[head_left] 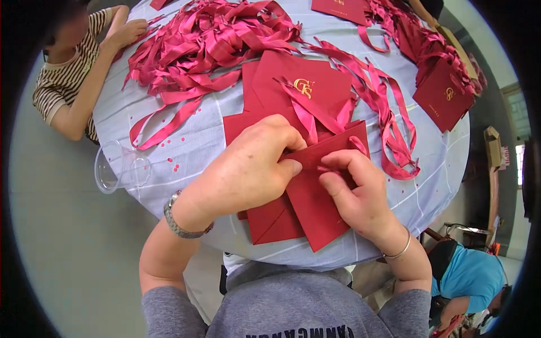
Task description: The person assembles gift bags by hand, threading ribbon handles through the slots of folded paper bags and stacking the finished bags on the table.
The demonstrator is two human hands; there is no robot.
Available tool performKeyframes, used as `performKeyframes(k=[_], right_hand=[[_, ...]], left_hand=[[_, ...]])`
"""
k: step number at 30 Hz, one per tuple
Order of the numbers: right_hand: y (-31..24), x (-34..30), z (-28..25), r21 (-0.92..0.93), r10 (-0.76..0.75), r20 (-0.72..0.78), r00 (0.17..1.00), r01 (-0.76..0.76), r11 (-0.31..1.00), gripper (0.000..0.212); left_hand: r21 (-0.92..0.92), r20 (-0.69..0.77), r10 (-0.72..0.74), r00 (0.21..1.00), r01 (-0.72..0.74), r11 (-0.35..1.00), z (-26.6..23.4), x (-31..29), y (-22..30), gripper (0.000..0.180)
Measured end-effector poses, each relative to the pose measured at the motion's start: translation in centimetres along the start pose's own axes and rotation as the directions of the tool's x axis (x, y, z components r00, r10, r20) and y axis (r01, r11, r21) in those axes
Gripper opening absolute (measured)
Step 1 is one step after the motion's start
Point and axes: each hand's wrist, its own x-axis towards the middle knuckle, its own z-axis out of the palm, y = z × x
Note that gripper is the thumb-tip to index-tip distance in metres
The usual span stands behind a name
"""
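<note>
My left hand point(248, 163) is closed, thumb and forefinger pinching the upper edge of a flat red paper gift bag point(318, 211). My right hand point(360, 194) is curled over the bag's right side, its fingertips around a small pink tip that looks like a ribbon end. A pink ribbon point(322, 115) runs in a loop above the bag's top edge. More red bags lie stacked underneath, and another red bag point(327, 79) with a gold emblem lies just beyond. The left fingertips are partly hidden behind the bag's edge.
A large heap of pink ribbons point(208, 45) covers the far table, with looser ribbons point(389, 129) at right. Finished-looking bags point(445, 96) hang near the right rim. A clear plastic cup point(110, 166) lies tipped at the left edge. A person in stripes point(70, 73) sits at left.
</note>
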Motion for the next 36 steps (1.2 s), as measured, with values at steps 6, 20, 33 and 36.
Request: performKeyframes(k=[6,20,33,36], right_hand=[[-0.9,0.2,0.7,0.112,0.065,-0.059,0.996,-0.058,0.992,0.011],[-1.5,1.0,0.6,-0.009,0.085,-0.047,0.995,-0.086,0.996,0.009],[-2.0,1.8,1.1,-0.213,-0.062,-0.099,0.993,0.039,0.976,0.007],[-2.2,2.3,1.3,-0.466,-0.153,-0.059,0.986,0.109,0.878,0.007]], left_hand=[[-0.359,0.162,-0.183,0.97,0.231,0.905,-1.1,0.5,-0.9,0.016],[-0.538,0.242,-0.071,0.968,0.195,0.82,-1.2,0.7,-1.7,0.023],[-0.352,0.105,-0.171,0.98,0.198,0.915,0.3,0.5,-0.8,0.024],[-0.223,-0.05,-0.06,0.997,0.047,0.974,1.2,0.0,-0.2,0.023]])
